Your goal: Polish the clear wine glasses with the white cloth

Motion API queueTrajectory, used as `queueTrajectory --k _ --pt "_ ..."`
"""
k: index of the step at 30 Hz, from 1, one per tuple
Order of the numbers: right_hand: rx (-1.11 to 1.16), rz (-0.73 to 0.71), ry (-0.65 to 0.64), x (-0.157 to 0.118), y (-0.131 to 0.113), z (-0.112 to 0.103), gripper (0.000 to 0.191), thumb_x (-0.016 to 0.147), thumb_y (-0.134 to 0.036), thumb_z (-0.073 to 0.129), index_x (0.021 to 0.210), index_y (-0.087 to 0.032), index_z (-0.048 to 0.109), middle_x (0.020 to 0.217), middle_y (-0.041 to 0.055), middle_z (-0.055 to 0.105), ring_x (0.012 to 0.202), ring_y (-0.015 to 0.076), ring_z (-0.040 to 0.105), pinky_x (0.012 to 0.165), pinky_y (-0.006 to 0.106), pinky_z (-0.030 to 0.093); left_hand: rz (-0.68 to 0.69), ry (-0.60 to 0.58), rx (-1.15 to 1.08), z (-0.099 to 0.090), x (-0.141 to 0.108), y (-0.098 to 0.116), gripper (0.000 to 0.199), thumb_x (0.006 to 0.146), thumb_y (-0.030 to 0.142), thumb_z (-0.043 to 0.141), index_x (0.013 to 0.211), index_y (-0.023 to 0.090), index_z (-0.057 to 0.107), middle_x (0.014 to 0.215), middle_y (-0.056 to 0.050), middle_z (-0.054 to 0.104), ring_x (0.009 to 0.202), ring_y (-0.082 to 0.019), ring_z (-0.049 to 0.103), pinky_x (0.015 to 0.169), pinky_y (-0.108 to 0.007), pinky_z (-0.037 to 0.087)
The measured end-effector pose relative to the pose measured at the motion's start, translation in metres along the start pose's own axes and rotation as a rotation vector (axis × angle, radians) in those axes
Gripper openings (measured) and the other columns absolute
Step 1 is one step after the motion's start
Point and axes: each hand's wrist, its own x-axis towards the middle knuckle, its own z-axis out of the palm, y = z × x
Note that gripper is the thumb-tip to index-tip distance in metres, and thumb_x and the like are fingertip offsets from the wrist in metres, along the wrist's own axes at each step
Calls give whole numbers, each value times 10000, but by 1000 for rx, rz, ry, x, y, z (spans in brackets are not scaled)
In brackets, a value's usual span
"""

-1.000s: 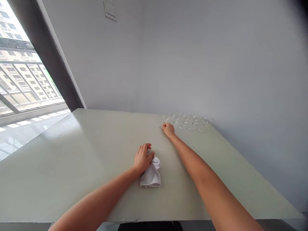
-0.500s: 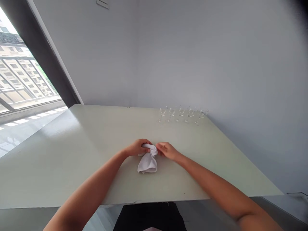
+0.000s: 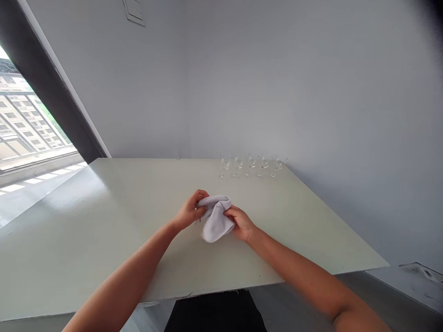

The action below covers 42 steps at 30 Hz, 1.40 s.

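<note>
Left hand (image 3: 191,211), fingers clamped on the white cloth (image 3: 215,223) above the bench (image 3: 145,258)'s middle; right hand (image 3: 242,223), fingers closed on its right side; beyond, stemmed glasses (image 3: 251,161) stand near the wall (image 3: 277,83).

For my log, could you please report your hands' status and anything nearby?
Left hand, right hand: both gripping crumpled white fabric cloth. Row of clear stemmed glasses beyond, on pale glossy table, touching neither hand.
</note>
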Motion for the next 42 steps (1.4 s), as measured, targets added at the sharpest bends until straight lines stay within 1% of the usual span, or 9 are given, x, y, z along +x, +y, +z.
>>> queueTrajectory --k 6,9,12,16,20,23,28,34,42 --pt "106 -222 118 -4 -29 -24 176 654 -343 596 775 -225 548 604 -18 522 512 119 453 456 239 328 -104 327 32 -3 9 -19 328 707 256 513 1032 252 470 991 -30 587 804 -131 558 699 -278 442" --pt "-280 -427 169 -6 -56 -26 147 701 -316 560 819 -230 574 661 -20 551 565 124 479 508 245 361 -163 428 -24 -9 12 -28 308 709 265 500 1015 247 474 979 -39 597 802 -143 568 668 -283 446" --pt "-899 -460 35 1 -68 -17 179 769 -346 504 766 -216 626 813 24 628 763 186 546 653 304 419 -174 494 -76 -15 14 -35 306 706 267 485 1010 235 474 969 -41 598 794 -141 576 687 -295 454" --pt "-1415 -627 -146 14 -40 2 196 798 -335 517 885 -248 670 1222 18 544 1187 289 385 949 453 311 -168 571 -114 -20 16 -44 319 693 275 493 1007 218 472 941 -43 589 767 -132 578 701 -298 465" --pt "-1458 -668 -403 24 4 10 460 788 -384 548 1237 -381 450 1339 -93 418 1281 226 302 1065 424 223 -175 616 -119 -25 18 -50 318 674 275 514 983 205 482 917 -40 588 744 -130 577 695 -298 470" --pt "-1474 -676 -416 33 13 -1 505 807 -419 517 1291 -370 382 1365 -86 377 1295 219 282 1081 401 220 -202 621 -110 -26 19 -53 318 670 272 520 982 213 491 916 -33 594 737 -130 577 694 -301 469" --pt "-1604 -634 -267 41 -16 -51 486 841 -439 453 1298 -286 400 1379 -41 365 1290 224 288 1070 400 224 -228 609 -88 -26 20 -55 320 668 273 535 984 231 507 912 -22 609 745 -135 585 701 -305 471" --pt "-1751 -375 36 23 -65 -148 522 878 -470 331 1318 -195 386 1418 27 303 1314 223 222 1074 384 157 -233 611 -67 -25 21 -58 315 665 273 549 976 229 513 881 -14 621 717 -127 590 691 -290 472" --pt "-1803 -14 558 -71 -105 -284 607 871 -497 233 1336 -125 350 1426 132 260 1319 272 202 1060 444 182 -252 593 -50 -25 21 -53 317 661 272 538 975 235 513 886 -14 628 723 -137 598 703 -305 470"
